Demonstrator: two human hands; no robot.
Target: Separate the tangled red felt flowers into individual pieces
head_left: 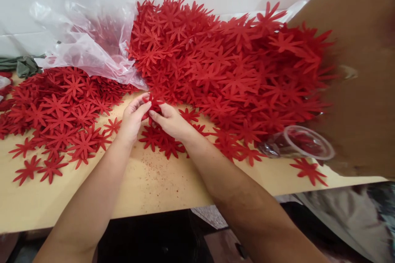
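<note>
Front edge of the table (160, 193): pale wood, slanting under my forearms. Next, a strip of tabletop with reddish crumbs (157, 172), giving my wrists room towards me. One loose flower (308, 170), near the front edge on the right. A small cluster of flowers (168, 144), flat, just on my side of my hands. Left hand (131, 121): thumb and fingers pinching a red flower (154, 102). Right hand (173, 121): thumb and fingers closed on that same flower, which sits between both hands, above the table. Clear plastic cup (274, 147), on its side, mouth to the right. Left heap (58, 111), low and spreading; right heap (228, 65), taller, crowding my right hand's far side. One flower in hand, many lying about; which are finished and which remain, I cannot tell. Plastic bag (101, 55), crumpled, behind the left heap. Cardboard (354, 107), bounding the right side. Tiled wall (31, 0), closing off the back.
</note>
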